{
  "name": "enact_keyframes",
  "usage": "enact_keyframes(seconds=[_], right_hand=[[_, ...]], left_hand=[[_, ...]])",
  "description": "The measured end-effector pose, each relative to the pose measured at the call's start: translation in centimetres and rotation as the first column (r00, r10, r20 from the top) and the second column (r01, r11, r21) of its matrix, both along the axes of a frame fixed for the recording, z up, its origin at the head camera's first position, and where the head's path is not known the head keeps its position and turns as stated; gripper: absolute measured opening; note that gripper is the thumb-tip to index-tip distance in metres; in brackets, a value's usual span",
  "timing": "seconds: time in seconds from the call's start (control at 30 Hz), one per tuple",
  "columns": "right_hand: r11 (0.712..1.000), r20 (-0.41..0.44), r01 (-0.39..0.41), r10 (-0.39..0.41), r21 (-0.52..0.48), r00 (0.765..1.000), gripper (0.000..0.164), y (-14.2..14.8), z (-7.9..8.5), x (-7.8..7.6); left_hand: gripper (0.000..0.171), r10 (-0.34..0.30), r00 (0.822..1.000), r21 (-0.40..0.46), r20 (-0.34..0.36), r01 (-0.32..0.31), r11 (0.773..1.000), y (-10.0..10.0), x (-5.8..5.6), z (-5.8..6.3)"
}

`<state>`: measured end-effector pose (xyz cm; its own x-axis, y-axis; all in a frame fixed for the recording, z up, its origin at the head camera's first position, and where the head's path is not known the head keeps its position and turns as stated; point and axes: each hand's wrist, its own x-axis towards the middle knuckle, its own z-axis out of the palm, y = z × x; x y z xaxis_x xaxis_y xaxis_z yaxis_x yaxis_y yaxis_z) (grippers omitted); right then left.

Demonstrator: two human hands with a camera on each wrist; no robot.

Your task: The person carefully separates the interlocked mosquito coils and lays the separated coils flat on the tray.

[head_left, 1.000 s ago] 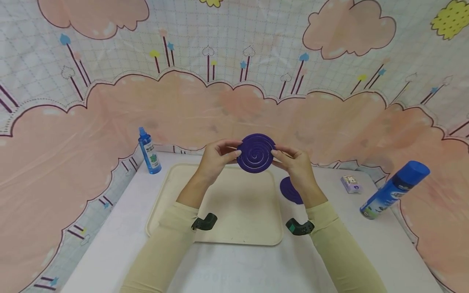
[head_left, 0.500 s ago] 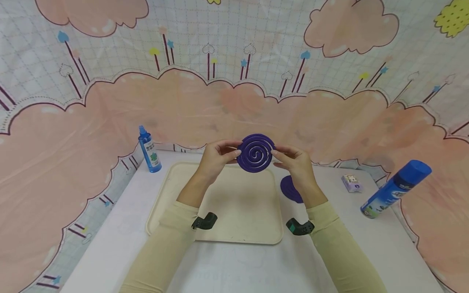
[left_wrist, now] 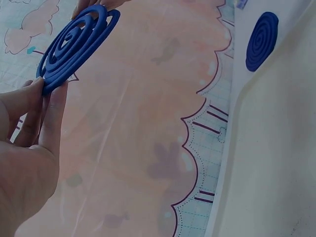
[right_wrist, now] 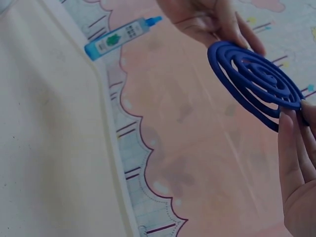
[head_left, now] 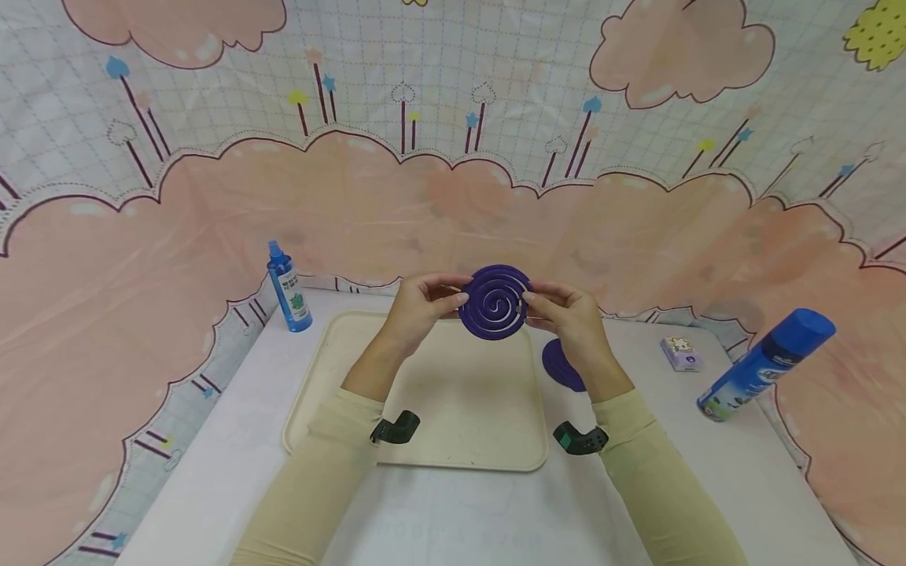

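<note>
A dark blue-purple mosquito coil (head_left: 494, 303) is held up over the far edge of the beige tray (head_left: 460, 417), its spiral facing the head camera. My left hand (head_left: 414, 310) pinches its left rim between thumb and fingers. On the opposite rim, my right hand (head_left: 576, 314) pinches it the same way. Both wrist views show gaps between the coil's rings, and in the left wrist view an outer strand stands off from the rest at the top. Right of the tray lies a second mosquito coil (left_wrist: 262, 42), partly hidden by my right wrist in the head view.
A blue spray bottle (head_left: 290, 295) stands behind the tray's left corner. On the right side of the white table (head_left: 439, 519) are a small lilac box (head_left: 680, 354) and a tall blue aerosol can (head_left: 764, 365). A patterned cloth (head_left: 354, 212) hangs behind.
The gaps between the held coil's rings have widened from thin lines. The coil has dipped slightly and tilted a little; both hands keep their pinch in nearly the same place.
</note>
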<state>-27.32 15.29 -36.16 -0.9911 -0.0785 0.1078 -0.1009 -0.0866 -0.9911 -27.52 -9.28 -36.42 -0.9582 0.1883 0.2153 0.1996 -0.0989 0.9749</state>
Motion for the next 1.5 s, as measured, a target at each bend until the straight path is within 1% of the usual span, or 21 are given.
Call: enact_keyframes(seconds=[0.37,0.47,0.57,0.63,0.87,1.0,1.13,1.27,1.3,1.43,1.5], right_hand=[[0.998,-0.006,0.008,-0.008,-0.060,1.000,0.016,-0.2,-0.2,0.0],[0.997,-0.002,0.008,-0.009,-0.074,1.000,0.019,-0.2,-0.3,0.0],[0.997,0.008,0.007,-0.006,-0.082,1.000,0.017,-0.2,-0.3,0.1],[0.996,0.016,0.006,-0.005,-0.087,1.000,0.017,-0.1,-0.3,0.1],[0.994,0.042,0.010,-0.005,-0.105,0.999,0.020,0.0,-0.7,0.1],[0.991,0.043,0.006,0.000,-0.132,0.999,0.023,0.0,-0.9,0.1],[0.985,0.041,-0.008,0.015,-0.175,0.999,0.024,0.1,-1.1,0.0],[0.982,0.044,-0.012,0.020,-0.188,0.999,0.023,0.2,-1.0,0.1],[0.982,0.046,-0.012,0.021,-0.190,0.999,0.020,0.2,-1.0,0.1],[0.979,0.057,-0.005,0.017,-0.203,0.998,0.025,0.2,-1.0,-0.1],[0.977,0.051,-0.003,0.014,-0.213,0.999,0.025,0.3,-1.0,-0.1]], left_hand=[[0.032,-0.002,1.000,0.029,0.007,0.002,1.000,0.1,-0.4,-0.5],[0.032,-0.003,1.000,0.038,0.010,0.003,0.999,0.1,-0.4,-0.7],[0.033,-0.008,1.000,0.057,0.017,0.007,0.998,0.1,-0.4,-0.7],[0.033,-0.011,1.000,0.066,0.023,0.010,0.998,0.1,-0.3,-0.8],[0.034,-0.001,0.996,0.067,0.091,-0.005,0.998,0.1,-0.4,-1.3],[0.033,0.002,0.995,0.062,0.096,-0.008,0.998,0.2,-0.4,-1.4],[0.032,0.024,0.996,0.042,0.087,-0.028,0.999,0.1,-0.3,-1.4],[0.031,0.049,0.995,0.027,0.091,-0.052,0.998,-0.1,-0.3,-1.6],[0.031,0.053,0.994,0.025,0.092,-0.055,0.998,-0.2,-0.3,-1.6],[0.031,0.068,0.993,0.024,0.097,-0.071,0.997,-0.4,-0.4,-1.7],[0.031,0.078,0.992,0.019,0.101,-0.081,0.997,-0.5,-0.5,-1.8]])
